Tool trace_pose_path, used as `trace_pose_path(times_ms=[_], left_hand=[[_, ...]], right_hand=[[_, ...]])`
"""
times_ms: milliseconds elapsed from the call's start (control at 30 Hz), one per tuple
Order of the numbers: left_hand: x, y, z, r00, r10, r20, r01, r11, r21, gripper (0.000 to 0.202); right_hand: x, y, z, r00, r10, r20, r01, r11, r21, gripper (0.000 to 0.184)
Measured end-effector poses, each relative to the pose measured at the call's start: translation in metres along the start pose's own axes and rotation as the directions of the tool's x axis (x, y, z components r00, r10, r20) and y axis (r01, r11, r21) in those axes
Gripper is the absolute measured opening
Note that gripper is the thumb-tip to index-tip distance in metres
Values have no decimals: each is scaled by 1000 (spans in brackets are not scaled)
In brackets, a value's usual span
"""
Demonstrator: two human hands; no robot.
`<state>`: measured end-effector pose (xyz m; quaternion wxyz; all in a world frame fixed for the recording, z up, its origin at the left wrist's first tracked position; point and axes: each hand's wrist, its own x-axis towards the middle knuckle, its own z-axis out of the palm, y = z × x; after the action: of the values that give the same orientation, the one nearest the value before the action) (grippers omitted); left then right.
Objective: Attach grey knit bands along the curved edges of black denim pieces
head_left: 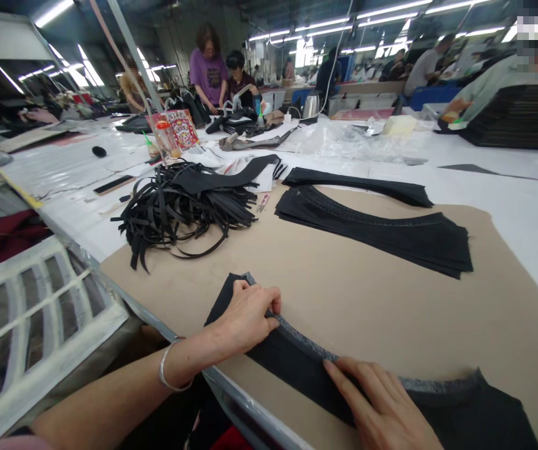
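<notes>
A curved black fabric piece [297, 369] with a grey folded edge lies on a brown paper sheet [343, 294] at the table's near edge. My left hand [245, 315], with a bracelet on its wrist, pinches the grey edge near the piece's left end, fingers curled onto it. My right hand [381, 406] rests flat on the black fabric further right, fingers stretched along the grey edge.
A stack of curved black pieces [390, 231] lies at centre right, a tangle of black strips [179, 206] at centre left, with small scissors [263, 201] between. Several people work at the far end. A white grid panel [29, 312] sits at the left.
</notes>
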<state>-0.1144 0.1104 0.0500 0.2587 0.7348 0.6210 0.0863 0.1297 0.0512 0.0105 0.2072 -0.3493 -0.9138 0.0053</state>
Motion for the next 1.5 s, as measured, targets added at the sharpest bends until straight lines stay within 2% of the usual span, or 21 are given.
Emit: trace_pose_path(times_ms=[100, 167, 300, 433, 567, 967, 1200, 1367, 1500], left_hand=[[1, -1, -1, 999, 42, -24, -41, 998, 37, 14], [2, -4, -3, 997, 69, -24, -67, 995, 68, 14], [6, -18, -13, 997, 74, 0, -74, 996, 55, 9], [14, -31, -25, 997, 71, -7, -71, 995, 69, 4], [20, -35, -31, 994, 112, 0, -112, 993, 46, 5], [25, -44, -29, 995, 96, -7, -96, 995, 33, 15], [21, -44, -29, 997, 68, -24, -68, 998, 7, 17], [20, -52, -35, 996, 21, -92, -25, 998, -52, 9], [24, -58, -40, 997, -49, -67, 40, 992, -121, 11]], right_hand=[[25, -18, 15, 1000, -21, -10, 21, 999, -30, 66], [40, -27, 26, 1000, -13, -27, 11, 997, -75, 64], [49, -32, 37, 998, -12, -58, 3, 989, -151, 59], [47, -32, 38, 997, -4, -82, -7, 990, -141, 59], [49, -32, 37, 998, 10, -66, -19, 990, -138, 57], [54, -26, 40, 997, -20, -81, 9, 990, -141, 41], [86, -42, 44, 999, 27, -36, -31, 993, -113, 60], [92, -45, 53, 997, 76, -10, -77, 988, -132, 57], [91, -44, 53, 997, 71, -22, -73, 989, -126, 57]])
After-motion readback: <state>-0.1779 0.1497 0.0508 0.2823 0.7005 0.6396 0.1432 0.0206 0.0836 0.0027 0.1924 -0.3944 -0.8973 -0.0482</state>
